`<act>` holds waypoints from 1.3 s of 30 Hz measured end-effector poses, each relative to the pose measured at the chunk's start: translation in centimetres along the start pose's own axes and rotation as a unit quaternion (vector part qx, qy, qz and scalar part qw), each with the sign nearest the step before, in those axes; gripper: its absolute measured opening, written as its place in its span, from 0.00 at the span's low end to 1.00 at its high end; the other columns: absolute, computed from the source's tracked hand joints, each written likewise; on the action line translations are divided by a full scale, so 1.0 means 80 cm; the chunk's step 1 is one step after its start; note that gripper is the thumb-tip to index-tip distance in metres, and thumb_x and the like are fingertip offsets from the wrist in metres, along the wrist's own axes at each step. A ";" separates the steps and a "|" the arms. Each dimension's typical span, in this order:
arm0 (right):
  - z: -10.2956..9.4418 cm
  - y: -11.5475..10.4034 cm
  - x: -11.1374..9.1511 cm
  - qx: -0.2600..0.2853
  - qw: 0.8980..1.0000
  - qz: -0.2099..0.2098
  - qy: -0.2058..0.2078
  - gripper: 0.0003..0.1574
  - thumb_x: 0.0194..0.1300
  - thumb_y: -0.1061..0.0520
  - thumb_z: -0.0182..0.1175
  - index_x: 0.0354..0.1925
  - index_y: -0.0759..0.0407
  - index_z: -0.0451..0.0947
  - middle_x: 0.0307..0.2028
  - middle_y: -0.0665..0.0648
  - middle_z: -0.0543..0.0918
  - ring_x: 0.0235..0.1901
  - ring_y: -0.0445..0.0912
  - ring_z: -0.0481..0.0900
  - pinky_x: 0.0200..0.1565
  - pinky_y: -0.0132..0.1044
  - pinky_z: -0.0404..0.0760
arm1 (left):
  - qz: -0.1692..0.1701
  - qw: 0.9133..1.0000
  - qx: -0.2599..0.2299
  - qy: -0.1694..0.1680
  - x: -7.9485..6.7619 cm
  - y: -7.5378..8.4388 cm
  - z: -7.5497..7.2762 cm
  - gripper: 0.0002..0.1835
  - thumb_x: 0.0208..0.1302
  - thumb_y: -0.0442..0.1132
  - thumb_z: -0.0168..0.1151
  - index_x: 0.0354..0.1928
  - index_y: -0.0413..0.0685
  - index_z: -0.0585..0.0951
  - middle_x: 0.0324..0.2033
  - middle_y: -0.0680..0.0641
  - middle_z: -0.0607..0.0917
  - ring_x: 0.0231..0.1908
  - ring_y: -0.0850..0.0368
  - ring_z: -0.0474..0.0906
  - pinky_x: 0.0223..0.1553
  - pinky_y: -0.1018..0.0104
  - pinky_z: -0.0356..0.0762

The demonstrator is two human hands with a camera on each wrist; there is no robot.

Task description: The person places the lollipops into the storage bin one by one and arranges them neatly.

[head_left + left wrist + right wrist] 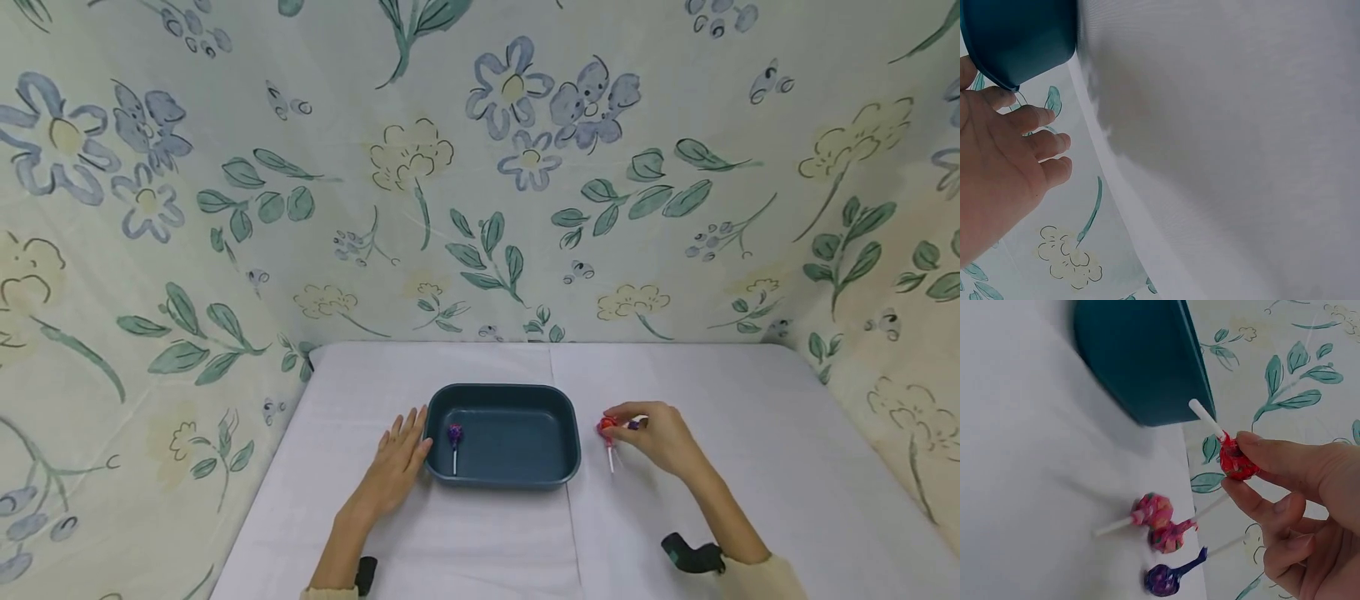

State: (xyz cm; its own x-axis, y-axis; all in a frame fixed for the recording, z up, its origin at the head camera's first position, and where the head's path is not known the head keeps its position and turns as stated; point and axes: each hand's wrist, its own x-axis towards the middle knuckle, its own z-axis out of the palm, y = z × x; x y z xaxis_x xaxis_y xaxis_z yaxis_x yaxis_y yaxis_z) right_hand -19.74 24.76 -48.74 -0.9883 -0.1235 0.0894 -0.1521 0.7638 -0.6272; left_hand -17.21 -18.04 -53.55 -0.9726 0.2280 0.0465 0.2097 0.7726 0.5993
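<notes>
A red-wrapped lollipop (1238, 461) is pinched between the thumb and forefinger of my right hand (663, 439), its white stick pointing toward the tray in the right wrist view. Beneath that hand on the table are two pink-wrapped lollipops (1155, 511) lying together and a purple lollipop (1163, 580). My left hand (395, 467) rests against the left end of a dark blue tray (504, 482), fingers extended and touching its rim. Inside the tray, toward its left side, lies another purple lollipop (455, 435) with its stick pointing toward me.
A white cloth (495, 542) covers the table under the tray. Floral fabric (480, 167) hangs behind the table and along both sides. Dark straps with camera mounts (692, 557) sit on the wrists.
</notes>
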 end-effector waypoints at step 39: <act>0.180 -0.161 0.094 -0.025 0.992 -0.101 -0.069 0.11 0.51 0.54 0.82 0.31 0.53 0.89 0.26 0.47 0.89 0.27 0.40 0.83 0.27 0.36 0.77 | -0.003 1.000 -0.004 0.003 0.000 -0.002 0.000 0.34 0.84 0.57 0.39 0.84 0.55 0.50 0.82 0.39 0.55 0.82 0.34 0.45 0.80 0.33 0.43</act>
State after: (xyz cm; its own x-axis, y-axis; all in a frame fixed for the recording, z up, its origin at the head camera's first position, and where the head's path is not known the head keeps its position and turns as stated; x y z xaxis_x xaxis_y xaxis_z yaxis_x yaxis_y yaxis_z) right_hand -25.11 4.84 -51.11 -0.9275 -0.3603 0.0998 -0.3504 0.7445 -0.5683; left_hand -17.25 -18.13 -53.66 -0.9742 0.2206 0.0477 0.2038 0.7687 0.6063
